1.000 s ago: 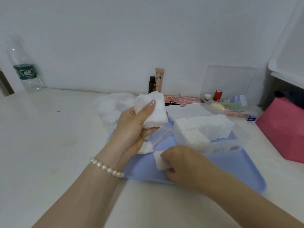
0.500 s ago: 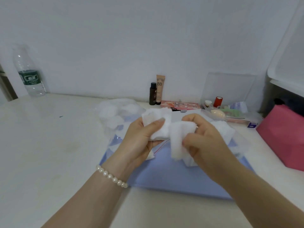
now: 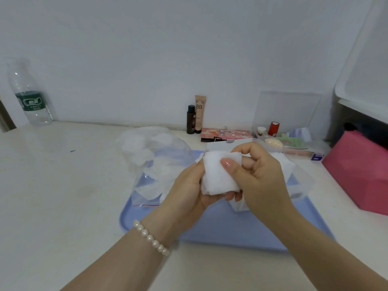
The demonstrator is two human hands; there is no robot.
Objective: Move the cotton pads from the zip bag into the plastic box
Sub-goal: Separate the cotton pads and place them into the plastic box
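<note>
Now, in hand: both hands, left hand (image 3: pixel 186 192) and right hand (image 3: pixel 258 175), grip one stack of cotton pads (image 3: pixel 218 175), fingers curled round it, held over the blue tray (image 3: pixel 231 229).
Box: plastic box (image 3: pixel 302 183) mostly hidden behind the right hand; white pads show inside.
Bag: zip bag (image 3: pixel 155 162) lies on the tray's left, a few pads left inside.
Progress: looks well along; this stack and the bag's remainder to go.

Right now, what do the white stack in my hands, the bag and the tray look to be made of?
Cotton pads: soft matte white cotton by the look, with fuzzy edges. Zip bag: thin clear plastic film, glossy and crinkled, red zip line. Tray: smooth pale blue, probably hard plastic, with a rounded rim.
</note>
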